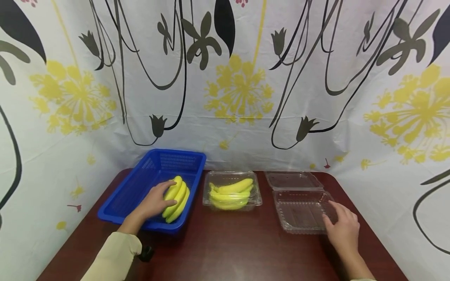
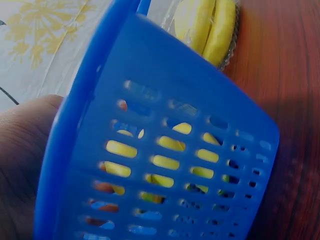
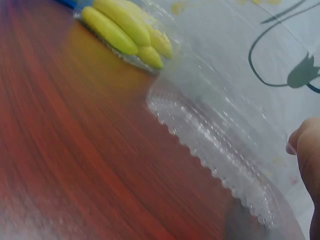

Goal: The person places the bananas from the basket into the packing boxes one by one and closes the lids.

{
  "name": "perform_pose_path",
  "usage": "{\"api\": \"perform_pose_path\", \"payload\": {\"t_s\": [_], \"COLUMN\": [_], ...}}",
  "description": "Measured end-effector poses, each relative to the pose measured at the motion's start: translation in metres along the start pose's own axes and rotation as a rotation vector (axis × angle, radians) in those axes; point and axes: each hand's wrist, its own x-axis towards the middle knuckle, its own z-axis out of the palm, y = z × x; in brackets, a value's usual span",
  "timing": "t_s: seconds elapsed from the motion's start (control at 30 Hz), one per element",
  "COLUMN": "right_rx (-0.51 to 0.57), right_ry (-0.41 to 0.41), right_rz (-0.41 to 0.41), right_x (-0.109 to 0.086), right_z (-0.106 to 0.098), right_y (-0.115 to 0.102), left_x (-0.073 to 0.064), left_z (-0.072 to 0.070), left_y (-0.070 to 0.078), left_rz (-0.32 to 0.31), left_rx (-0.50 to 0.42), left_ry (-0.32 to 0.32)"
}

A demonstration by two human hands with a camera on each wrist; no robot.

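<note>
In the head view, a bunch of yellow bananas [image 1: 177, 199] lies in the right front part of a blue plastic basket [image 1: 117, 214]. My left hand [image 1: 153, 201] reaches in over the front left and grips the bunch, thumb and fingers across its upper side. Through the basket's slots in the left wrist view, parts of the bananas [image 2: 165, 161] show; most of that hand is hidden there. My right hand [image 1: 342, 226] is at the right rim of an open clear plastic clamshell box [image 1: 299, 212], its thumb and fingers spread apart. In the right wrist view, one digit shows near the box wall [image 3: 215, 155].
Between basket and open box stands a closed clear box [image 1: 258, 201] with bananas [image 1: 232, 195] inside. The open box's lid [image 1: 293, 180] lies folded back toward the wall. All stand on a dark red-brown table [image 1: 225, 249], with a patterned cloth [image 1: 239, 140] hanging behind.
</note>
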Motion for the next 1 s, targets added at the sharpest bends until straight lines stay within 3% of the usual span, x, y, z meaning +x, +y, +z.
{"api": "perform_pose_path", "payload": {"t_s": [0.27,0.53,0.7,1.0], "right_rx": [0.042,0.088,0.321,0.622], "right_ry": [-0.015,-0.166,-0.198,-0.183], "right_rz": [0.056,0.333,0.479,0.556], "right_x": [-0.002,-0.005,-0.006,-0.008], "right_z": [-0.004,-0.007,-0.01,-0.008], "right_y": [0.016,0.029,0.034,0.038], "left_x": [0.001,0.003,0.004,0.002], "left_z": [-0.003,-0.004,-0.004,-0.006], "left_y": [-0.001,-0.006,-0.006,-0.007], "left_rz": [-0.074,-0.13,-0.165,-0.189], "left_rx": [0.002,0.004,-0.009,-0.029], "left_ry": [-0.067,-0.084,-0.1,-0.095]}}
